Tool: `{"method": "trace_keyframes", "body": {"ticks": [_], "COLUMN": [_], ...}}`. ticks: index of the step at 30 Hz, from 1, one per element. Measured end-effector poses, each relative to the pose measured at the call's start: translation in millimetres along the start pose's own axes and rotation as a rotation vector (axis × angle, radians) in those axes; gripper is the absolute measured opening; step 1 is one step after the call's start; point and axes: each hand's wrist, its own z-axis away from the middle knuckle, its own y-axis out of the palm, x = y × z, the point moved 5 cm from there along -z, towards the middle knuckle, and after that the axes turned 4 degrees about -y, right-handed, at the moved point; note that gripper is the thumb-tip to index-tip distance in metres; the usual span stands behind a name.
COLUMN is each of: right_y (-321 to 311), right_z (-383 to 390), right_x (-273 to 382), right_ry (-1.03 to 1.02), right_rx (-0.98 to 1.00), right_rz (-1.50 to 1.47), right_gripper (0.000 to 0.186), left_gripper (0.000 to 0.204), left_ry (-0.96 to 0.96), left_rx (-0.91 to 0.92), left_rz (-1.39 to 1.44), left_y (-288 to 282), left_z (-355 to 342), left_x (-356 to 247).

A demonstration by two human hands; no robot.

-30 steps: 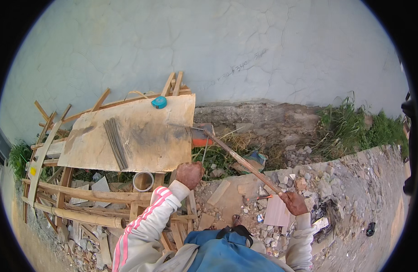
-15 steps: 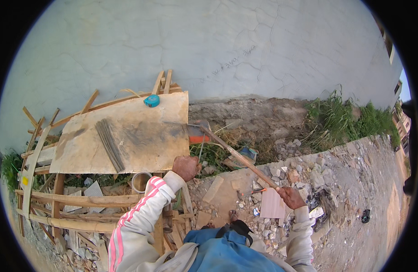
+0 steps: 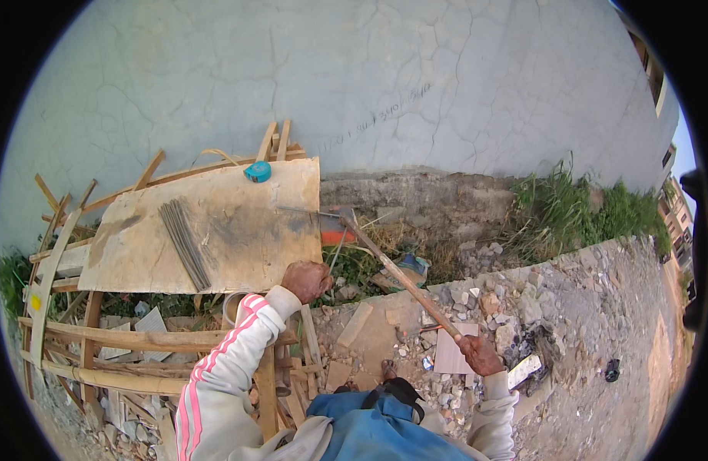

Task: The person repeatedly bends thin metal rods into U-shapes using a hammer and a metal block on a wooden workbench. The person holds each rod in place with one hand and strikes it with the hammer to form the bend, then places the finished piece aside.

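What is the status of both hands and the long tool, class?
Left hand grips board edge. Right hand holds wooden handle, tool head at board's corner. Rods and tape measure lie on board.

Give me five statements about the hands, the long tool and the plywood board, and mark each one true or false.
1. The right hand grips the low end of the long wooden handle. True.
2. The left hand holds the blue tape measure. False: the tape measure lies at the far edge of the plywood board, apart from the hand.
3. A bundle of thin metal rods lies on the board. True.
4. The board lies flat on the ground. False: it rests on a frame of wooden poles.
5. The left hand is at the board's near right corner. True.
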Motion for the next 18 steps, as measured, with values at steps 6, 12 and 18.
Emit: {"method": "trace_keyframes", "body": {"ticks": [6, 12, 18], "right_y": [20.7, 10.1, -8.5], "right_z": [35.1, 28.9, 5.5], "right_x": [40.3, 37.2, 18.4], "right_ry": [-0.054, -0.062, -0.077], "right_rx": [-0.119, -0.103, -0.043], "right_rz": [-0.004, 0.007, -0.016], "right_gripper": [0.064, 0.062, 0.059], "left_gripper": [0.028, 0.024, 0.027], "left_ry": [-0.022, -0.043, -0.118], "left_rx": [-0.014, -0.032, -0.044], "left_rz": [0.089, 0.070, 0.095], "left_y": [-7.3, -6.2, -4.2], "left_z": [8.3, 8.8, 10.2], "left_x": [13.7, 9.3, -0.9]}}
